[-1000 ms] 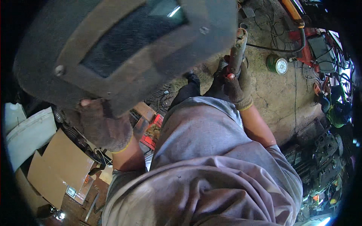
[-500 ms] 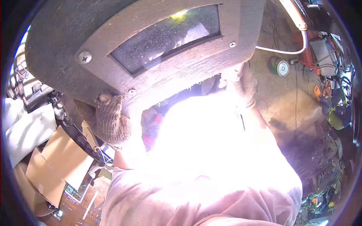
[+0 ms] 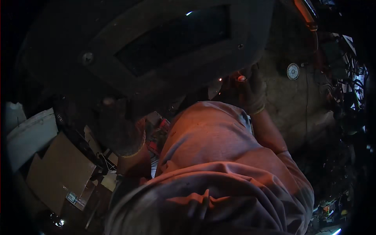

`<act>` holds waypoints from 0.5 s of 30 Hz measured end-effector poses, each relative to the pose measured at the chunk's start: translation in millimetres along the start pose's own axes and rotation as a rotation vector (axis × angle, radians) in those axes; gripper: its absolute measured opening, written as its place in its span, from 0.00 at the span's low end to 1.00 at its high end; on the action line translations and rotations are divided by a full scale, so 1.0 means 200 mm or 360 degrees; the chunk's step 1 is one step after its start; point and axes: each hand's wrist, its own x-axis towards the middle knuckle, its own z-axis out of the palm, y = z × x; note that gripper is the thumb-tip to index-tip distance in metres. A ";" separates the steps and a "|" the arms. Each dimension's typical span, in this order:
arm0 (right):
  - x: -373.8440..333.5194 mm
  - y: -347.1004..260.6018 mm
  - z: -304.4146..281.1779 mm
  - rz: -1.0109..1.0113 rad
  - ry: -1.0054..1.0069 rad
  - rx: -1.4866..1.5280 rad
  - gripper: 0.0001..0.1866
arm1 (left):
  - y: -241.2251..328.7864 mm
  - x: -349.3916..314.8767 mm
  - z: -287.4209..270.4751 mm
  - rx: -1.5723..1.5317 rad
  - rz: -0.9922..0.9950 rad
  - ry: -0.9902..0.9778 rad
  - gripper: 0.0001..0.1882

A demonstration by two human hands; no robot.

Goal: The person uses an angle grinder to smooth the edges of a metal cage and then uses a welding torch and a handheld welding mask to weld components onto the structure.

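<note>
A dark welding shield (image 3: 156,88) with a rectangular viewing window (image 3: 176,41) spans the upper middle, very close. At its lower left edge is my left hand (image 3: 117,127) in a knitted glove, closed with a bare fingertip pressed against the shield's face. My right hand (image 3: 252,92), also gloved, is beyond the shield's lower right edge, fingers curled. What it grips is lost in shadow. A small red-orange glowing spot (image 3: 220,79) shows left of this hand, and reddish light falls on its fingertips. The work is hidden behind the shield.
Cardboard sheets (image 3: 58,172) and a pale panel (image 3: 33,127) lie at the left. On the floor to the right is a round disc (image 3: 293,71), with a dark cable (image 3: 307,98) nearby. An orange-lit bar (image 3: 305,15) extends from the upper right. Clutter lines the right rim.
The blinding white glare has gone and the picture is dark, leaving small red-orange glowing spots. Shield and both hands remain in nearly the same places.
</note>
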 end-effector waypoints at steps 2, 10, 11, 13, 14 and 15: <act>0.00 0.02 0.00 -0.0078 -0.0004 -0.0080 0.25 | 0.00 0.00 0.00 0.0011 0.0004 0.0004 0.26; 0.01 0.00 0.05 -0.0312 -0.0021 0.0003 0.18 | 0.00 -0.01 0.00 0.0020 0.0009 0.0008 0.25; 0.02 -0.02 0.04 -0.0363 -0.0100 0.0006 0.18 | 0.00 -0.02 0.00 0.0025 0.0003 0.0008 0.25; 0.00 -0.04 0.09 -0.0167 0.0072 0.0054 0.18 | 0.01 -0.03 0.00 0.0033 -0.0001 0.0014 0.25; 0.00 -0.03 0.08 -0.0177 0.0038 0.0021 0.21 | 0.00 -0.03 0.00 0.0030 -0.0005 0.0013 0.25; 0.00 -0.02 0.06 -0.0186 0.0004 -0.0011 0.24 | 0.00 -0.03 0.00 0.0034 -0.0002 0.0015 0.25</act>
